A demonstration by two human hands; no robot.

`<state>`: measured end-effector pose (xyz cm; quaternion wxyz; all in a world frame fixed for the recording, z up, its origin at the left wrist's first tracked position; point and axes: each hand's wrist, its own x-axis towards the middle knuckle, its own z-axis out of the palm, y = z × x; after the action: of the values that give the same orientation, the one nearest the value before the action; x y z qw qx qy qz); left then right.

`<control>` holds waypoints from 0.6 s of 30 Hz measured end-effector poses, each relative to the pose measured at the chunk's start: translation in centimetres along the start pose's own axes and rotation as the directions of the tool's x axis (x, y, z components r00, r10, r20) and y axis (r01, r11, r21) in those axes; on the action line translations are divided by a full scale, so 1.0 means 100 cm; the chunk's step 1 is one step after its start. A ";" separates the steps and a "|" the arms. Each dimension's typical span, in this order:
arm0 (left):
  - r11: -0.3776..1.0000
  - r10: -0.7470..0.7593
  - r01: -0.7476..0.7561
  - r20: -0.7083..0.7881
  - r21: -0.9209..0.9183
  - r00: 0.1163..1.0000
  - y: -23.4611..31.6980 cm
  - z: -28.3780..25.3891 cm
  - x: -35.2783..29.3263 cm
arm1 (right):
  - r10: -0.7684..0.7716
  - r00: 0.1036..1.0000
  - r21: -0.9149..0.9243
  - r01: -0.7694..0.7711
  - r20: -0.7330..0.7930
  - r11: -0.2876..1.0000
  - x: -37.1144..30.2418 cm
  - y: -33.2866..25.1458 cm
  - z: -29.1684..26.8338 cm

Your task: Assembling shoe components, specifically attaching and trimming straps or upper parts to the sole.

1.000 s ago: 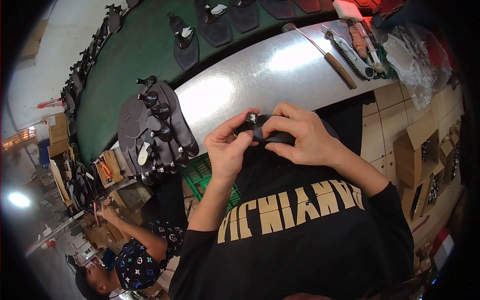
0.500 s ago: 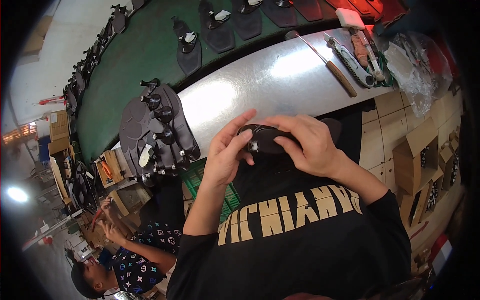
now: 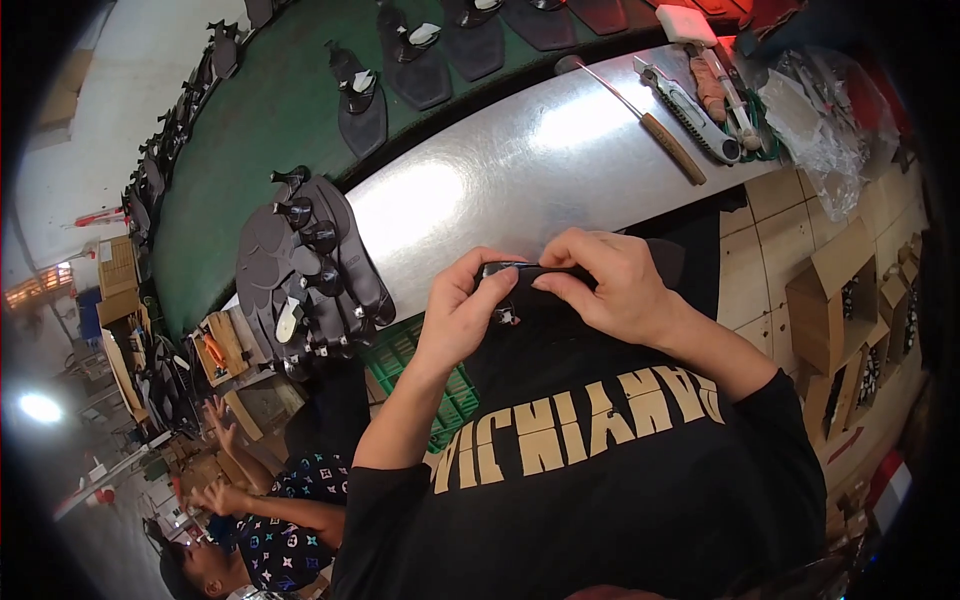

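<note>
Both my hands hold a dark sandal (image 3: 662, 266) low over the front of my body, by the edge of the metal bench. My left hand (image 3: 462, 308) pinches its glossy black end, thumb on top and fingers behind. Thumb and fingertips of my right hand (image 3: 610, 282) press together on the sandal's near edge, close to the left thumb. The far end of the sole sticks out behind my right hand. A small pale bit shows beneath the left fingers, too small to name. What lies between the right fingertips is hidden.
A pile of dark heeled sandals (image 3: 353, 255) lies left on the metal bench (image 3: 480, 160). Sandals line the green belt (image 3: 250, 110) beyond. Right: a wooden-handled tool (image 3: 670, 148), utility knife (image 3: 690, 115), plastic bag (image 3: 825, 130), cardboard box (image 3: 835, 290). Below stands a green crate (image 3: 458, 400); a co-worker (image 3: 290, 520) sits left.
The sandal has been turned so its edge faces up. My left fingers have closed in on it, and my right fingertips pinch nearer the left thumb. The co-worker's hands have spread.
</note>
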<state>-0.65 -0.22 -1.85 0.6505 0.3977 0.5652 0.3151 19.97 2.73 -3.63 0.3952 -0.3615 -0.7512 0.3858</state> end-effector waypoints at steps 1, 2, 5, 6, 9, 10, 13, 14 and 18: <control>1.000 0.000 0.000 0.001 0.001 1.000 -0.002 0.000 0.001 | 0.056 0.998 0.037 -0.056 0.008 0.998 -0.001 0.002 0.001; 0.999 0.031 -0.030 -0.024 0.036 0.999 -0.004 0.001 0.001 | 0.110 0.994 0.074 -0.111 0.019 0.991 -0.001 0.003 0.001; 0.991 0.100 -0.095 -0.046 0.089 0.994 -0.003 0.000 -0.002 | 0.295 0.931 0.275 -0.347 0.214 0.896 0.004 -0.001 -0.006; 0.986 0.136 -0.132 -0.035 0.103 0.990 -0.001 0.001 -0.003 | 0.299 0.932 0.270 -0.347 0.205 0.898 0.005 0.001 -0.008; 0.945 0.285 -0.283 0.006 0.164 0.958 0.013 0.000 -0.007 | 0.298 0.803 0.499 -0.565 0.516 0.657 0.022 0.005 -0.021; 0.942 0.296 -0.295 0.019 0.160 0.955 0.014 -0.002 -0.009 | 0.304 0.808 0.494 -0.559 0.505 0.666 0.027 0.002 -0.025; 0.887 0.458 -0.434 -0.185 0.156 0.870 0.011 -0.010 -0.019 | -0.163 0.977 0.099 0.177 -0.135 0.979 0.049 0.002 -0.034; 0.893 0.430 -0.449 -0.329 0.019 0.841 0.006 -0.013 -0.019 | -0.111 0.959 -0.033 0.107 -0.262 0.994 0.050 -0.004 -0.050; 0.753 0.072 -0.366 -0.485 -0.547 0.872 -0.013 -0.046 -0.003 | -0.289 0.834 -0.477 0.036 -0.470 0.878 0.052 0.051 -0.069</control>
<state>-5.30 -0.34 -3.09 0.5590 0.1448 0.5068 0.6401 24.93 11.43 -3.68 0.5236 -0.4675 -0.7104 0.0512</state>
